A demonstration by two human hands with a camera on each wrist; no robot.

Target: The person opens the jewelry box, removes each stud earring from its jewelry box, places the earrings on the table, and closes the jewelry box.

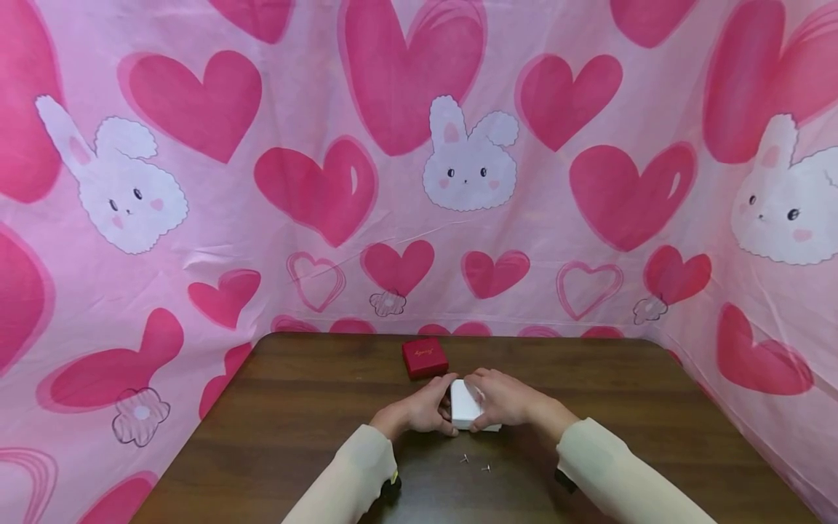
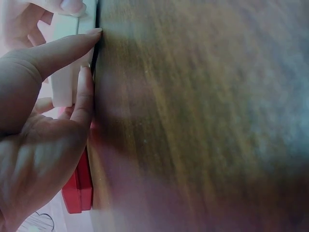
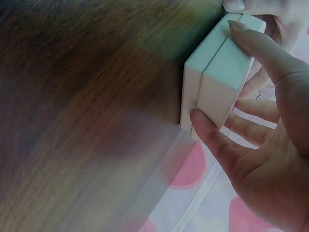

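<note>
Gripping from two sides is noted: the white box (image 1: 462, 407) is held on or barely above the brown table (image 1: 314, 393) (contact not settled), nearer the person than the red box (image 1: 425, 358) and to its right. Its left end is clamped by the left hand (image 1: 424, 409) and its right end by the right hand (image 1: 509, 399), with a thumb laid along the near side in each case. An opposed hold is judged to be used for steadiness, since the box could be skewed if pressed from one side only. Two small metallic pieces (image 1: 486, 468) are placed on the near part of the table, apart from the hands, presumably to be kept in sight; they are too small to be identified.

Appearance of white box: rectangular, square-cornered, plain on the faces seen. Its side is crossed by a thin seam (image 3: 200, 92), by which a deeper upper part (image 3: 219, 92) is marked off from a shallower lower part (image 3: 190, 94); no gap is made out. Contents, if any, are hidden. On the red box, gold-coloured lettering is seen, not legible.
</note>
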